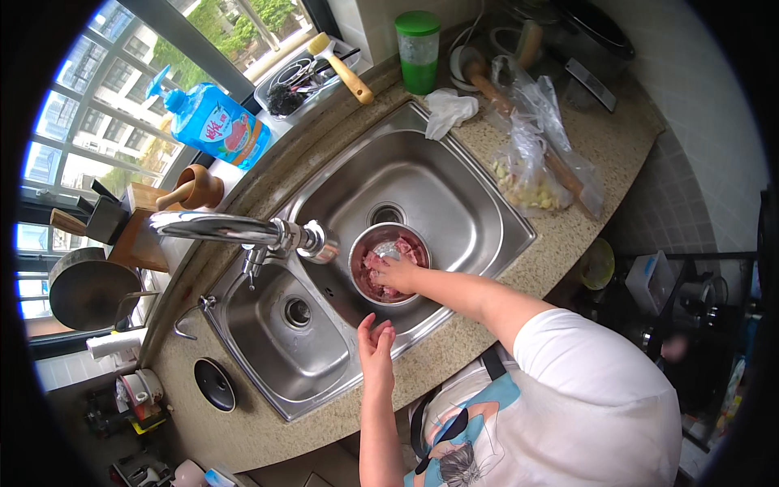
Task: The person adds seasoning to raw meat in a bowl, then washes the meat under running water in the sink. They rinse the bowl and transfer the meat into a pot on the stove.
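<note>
A round stainless steel bowl stands in the larger sink basin, beside its drain. Pieces of raw meat lie in it. My right hand reaches into the bowl from the right, its fingers among the meat; whether they grip a piece cannot be told. My left hand hovers just below the bowl, near the front rim of the sink, fingers parted and slightly curled, with nothing in it. The chrome faucet reaches over the smaller basin at the left, its base close to the bowl.
Plastic bags, one with pale chopped pieces, lie on the right counter near a white cloth and a green-lidded container. A blue soap bottle, knife block and wooden mortar line the window side. A dark lid lies left.
</note>
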